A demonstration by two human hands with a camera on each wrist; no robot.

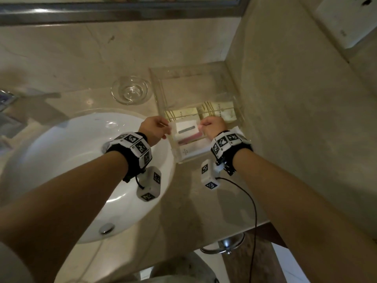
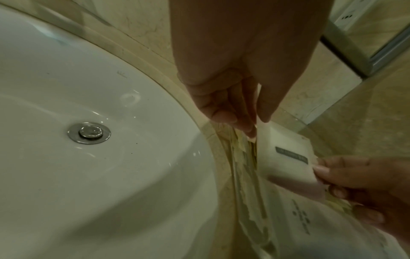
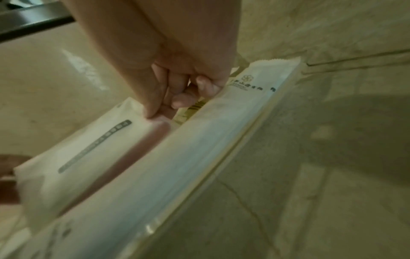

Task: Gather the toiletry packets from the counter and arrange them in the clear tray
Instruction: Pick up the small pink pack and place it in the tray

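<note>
Over tray's near end: packet held btwn both hands

Above the clear tray (image 1: 161, 92) by the counter's right wall, we pinch a white packet (image 1: 186, 128) at both ends: left hand (image 1: 153, 127) w/ fingers closed on its left edge, right hand (image 1: 213, 127) thumb-and-finger on its right edge. Other packets lie beneath.

You're at a hotel-style bathroom vanity.
Before you lie a beige marble counter (image 1: 193, 201), a white oval sink (image 1: 85, 170) with chrome drain (image 1: 106, 228), a framed mirror (image 1: 122, 11), and a clear tray (image 1: 163, 92) of wrapped toiletry packets (image 1: 216, 113).
</note>
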